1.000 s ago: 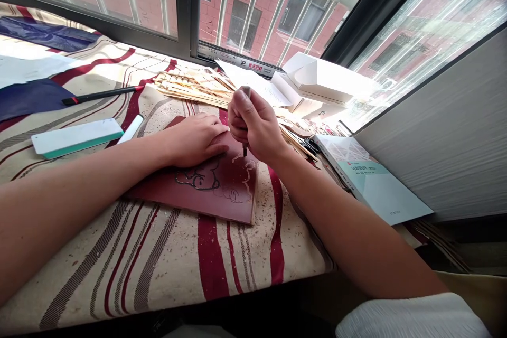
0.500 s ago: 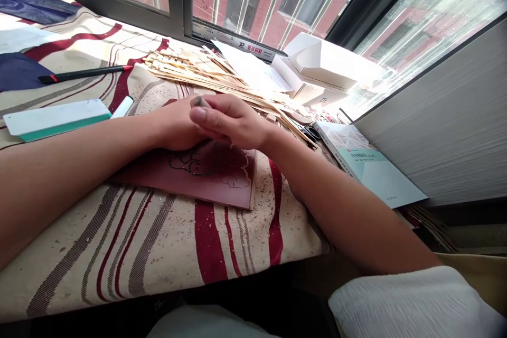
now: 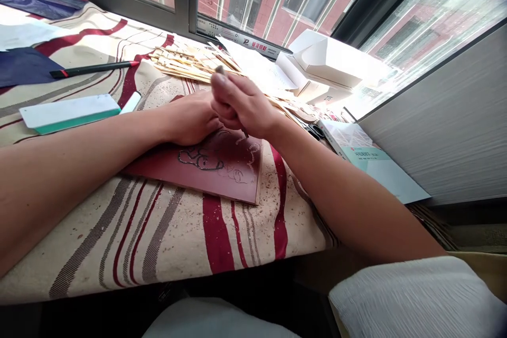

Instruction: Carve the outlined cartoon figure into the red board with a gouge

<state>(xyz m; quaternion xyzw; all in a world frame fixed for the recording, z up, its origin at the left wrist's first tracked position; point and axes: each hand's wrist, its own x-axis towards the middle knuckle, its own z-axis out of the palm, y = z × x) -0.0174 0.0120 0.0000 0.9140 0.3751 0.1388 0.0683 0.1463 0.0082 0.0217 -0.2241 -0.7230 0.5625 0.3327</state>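
My right hand [image 3: 243,103] is closed in a fist around a carving tool; the butt of its handle [image 3: 219,69] sticks out above the thumb, and a thin dark tip [image 3: 244,132] shows below the fist. Under both hands lies a reddish-brown carving board [image 3: 178,177] with a dark cut outline and finer drawn lines on its face. My left hand [image 3: 190,119] rests palm down on the board's far part, touching or close beside the right fist. Its fingers are mostly hidden behind that fist.
Small shavings dot the striped cloth [image 3: 178,243]. Thin wood strips [image 3: 178,63] and a white box [image 3: 325,58] lie by the window. A book [image 3: 376,161] and scissors [image 3: 316,131] are at right; a white-green case [image 3: 75,113] and a black-red pen [image 3: 95,68] at left.
My right hand has turned and risen slightly, so the tool's butt points more upward and its tip shows below. More of the board's carved outline is visible. The view has shifted slightly.
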